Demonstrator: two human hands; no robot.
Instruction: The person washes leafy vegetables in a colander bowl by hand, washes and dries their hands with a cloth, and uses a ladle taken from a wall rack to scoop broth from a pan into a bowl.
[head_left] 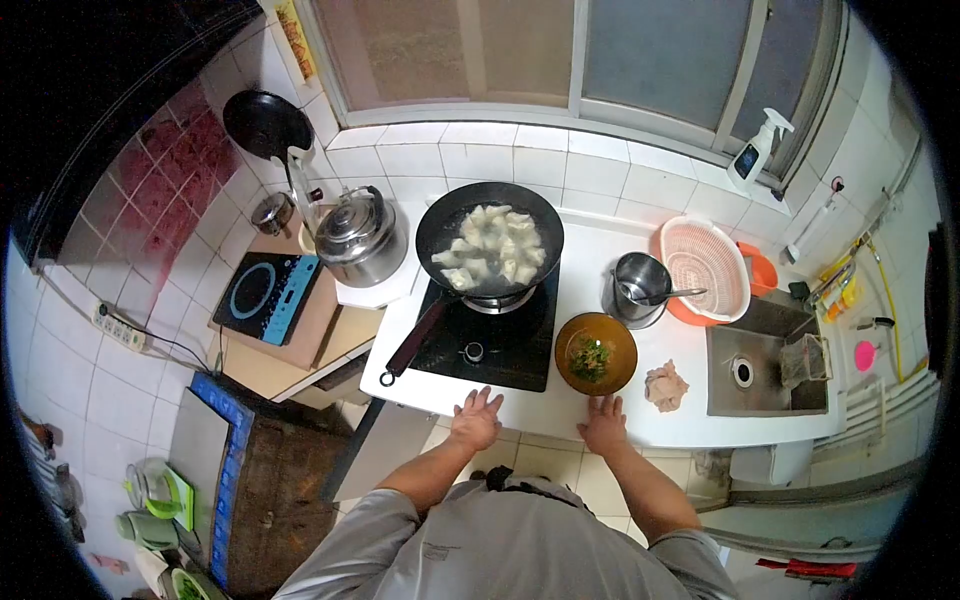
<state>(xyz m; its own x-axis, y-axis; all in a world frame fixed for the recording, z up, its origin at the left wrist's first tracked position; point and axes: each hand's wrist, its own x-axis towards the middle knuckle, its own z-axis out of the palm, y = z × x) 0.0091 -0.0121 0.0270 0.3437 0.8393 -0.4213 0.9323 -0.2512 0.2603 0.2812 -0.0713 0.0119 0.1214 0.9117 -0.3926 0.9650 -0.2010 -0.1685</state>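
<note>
My left hand [476, 420] rests on the front edge of the white counter [520, 402], fingers apart and holding nothing. Just below the amber bowl [625, 345], my right hand [603, 426] lies with its fingers stretched toward the rim; I cannot tell whether they touch it. Chopped greens [588, 358] lie in the bowl. Behind my left hand, a black wok [433, 258] sits on the black glass cooktop [525, 355], full of pale dumplings [495, 245] in liquid. Its dark handle [415, 343] points toward the front left.
Right of the wok stand a steel pot [622, 300] with a ladle [672, 295], a pink colander [705, 265] and a crumpled cloth [665, 386]. A sink [765, 395] is at far right. To the left are a steel kettle [362, 245] and an induction cooker [265, 297].
</note>
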